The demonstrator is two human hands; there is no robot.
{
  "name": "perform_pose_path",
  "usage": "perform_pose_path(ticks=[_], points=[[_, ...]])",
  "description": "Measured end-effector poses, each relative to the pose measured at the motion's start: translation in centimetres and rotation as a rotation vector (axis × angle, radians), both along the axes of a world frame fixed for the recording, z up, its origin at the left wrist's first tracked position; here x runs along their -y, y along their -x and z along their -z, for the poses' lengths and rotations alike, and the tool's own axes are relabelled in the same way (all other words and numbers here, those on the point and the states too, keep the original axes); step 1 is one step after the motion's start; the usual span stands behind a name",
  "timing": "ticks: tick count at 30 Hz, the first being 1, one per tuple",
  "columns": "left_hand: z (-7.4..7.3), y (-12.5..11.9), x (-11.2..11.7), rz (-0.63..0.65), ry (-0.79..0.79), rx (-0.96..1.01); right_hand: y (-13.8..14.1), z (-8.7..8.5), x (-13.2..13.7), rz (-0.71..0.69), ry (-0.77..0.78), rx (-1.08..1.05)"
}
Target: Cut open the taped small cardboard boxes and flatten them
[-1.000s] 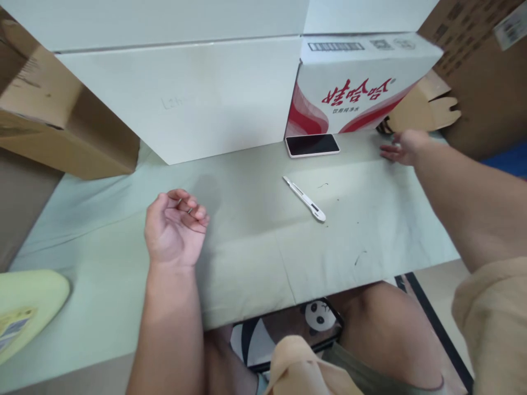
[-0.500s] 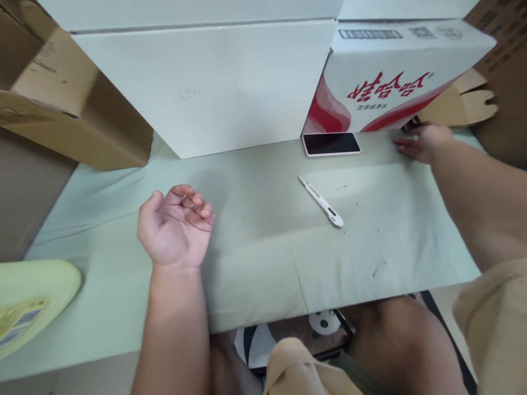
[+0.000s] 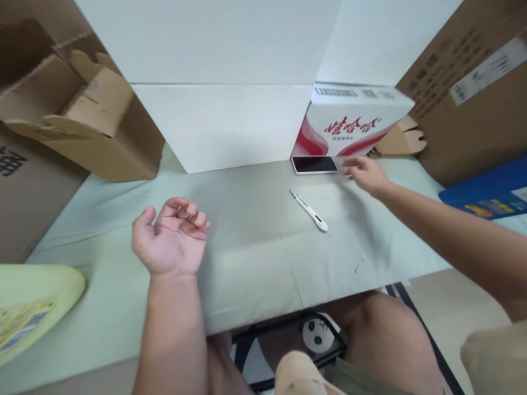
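Phone [image 3: 314, 164] lies flat, screen up, upper centre-right of frame, against the base of the red-and-white carton [image 3: 354, 123]. Right hand [image 3: 365, 174] is just right of it, fingers stretched out, gripping nothing. It's blurred, so can't tell if it touches the phone or the counter [image 3: 255, 258]. White craft knife [image 3: 308, 210] lies just below the phone, clear of both hands. Left hand [image 3: 171, 241] is centre-left, palm up, fingers half curled. There's a small glint at the fingertips; can't tell if it holds anything.
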State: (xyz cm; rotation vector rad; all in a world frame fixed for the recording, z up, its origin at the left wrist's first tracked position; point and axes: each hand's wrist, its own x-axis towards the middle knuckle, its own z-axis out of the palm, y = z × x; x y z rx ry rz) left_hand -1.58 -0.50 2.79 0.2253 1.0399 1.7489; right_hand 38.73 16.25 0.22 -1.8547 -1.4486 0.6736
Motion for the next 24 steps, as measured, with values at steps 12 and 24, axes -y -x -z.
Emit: perform_pose_path(ticks=[12,24], points=[[0.7,5.1,2.8,-0.104,-0.183,-0.022,38.0,-4.6,6.5,-1.165,-0.350,0.073],[1.4,4.6,1.8,-0.403,-0.119,-0.164,45.7,-8.1,6.3,-0.991,-0.368,0.619]])
